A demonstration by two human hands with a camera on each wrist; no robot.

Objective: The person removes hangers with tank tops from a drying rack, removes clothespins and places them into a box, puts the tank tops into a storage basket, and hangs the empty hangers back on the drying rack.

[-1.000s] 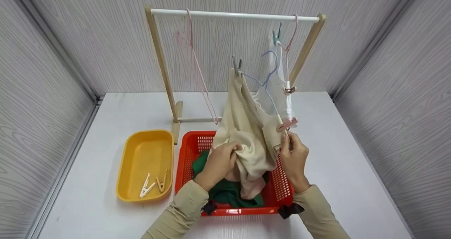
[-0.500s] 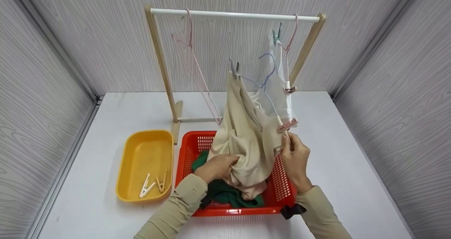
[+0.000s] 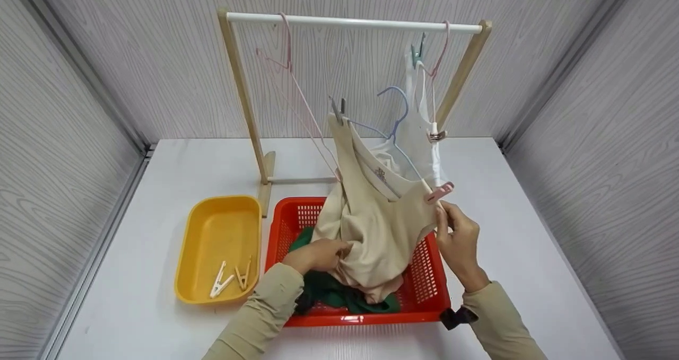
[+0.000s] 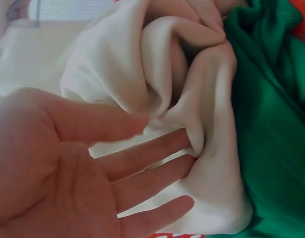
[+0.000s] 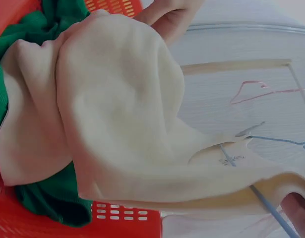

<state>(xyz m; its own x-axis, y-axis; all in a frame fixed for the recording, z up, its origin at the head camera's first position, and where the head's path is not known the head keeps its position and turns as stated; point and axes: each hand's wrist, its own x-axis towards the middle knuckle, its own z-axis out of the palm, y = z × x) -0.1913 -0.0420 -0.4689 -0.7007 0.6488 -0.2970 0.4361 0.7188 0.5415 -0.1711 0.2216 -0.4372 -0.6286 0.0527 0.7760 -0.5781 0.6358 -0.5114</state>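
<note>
A beige tank top (image 3: 379, 227) hangs from a blue clothes hanger (image 3: 397, 117), its lower part bunched in the red basket (image 3: 366, 319). A grey clothespin (image 3: 338, 111) fastens one shoulder to the hanger and a pink clothespin (image 3: 439, 191) the other. With thumb and fingers my right hand (image 3: 460, 238) pinches the hanger's right end just below the pink clothespin. My left hand (image 3: 318, 255) is at the top's left side; in the left wrist view its fingers lie nearly straight against the folds, thumb apart from them. Green cloth (image 4: 271, 129) lies beneath.
A rack with a white rod (image 3: 360, 23) stands behind the basket. On it hang a bare pink hanger (image 3: 305, 105) and, at right, a white garment (image 3: 416, 132) with clothespins. The yellow tray (image 3: 217, 227) at left holds two clothespins (image 3: 220, 280).
My right hand has moved right and slightly down with the hanger end. The blue hanger has come lower and left, spreading the top's neckline. My left hand has moved down and left along the fabric.
</note>
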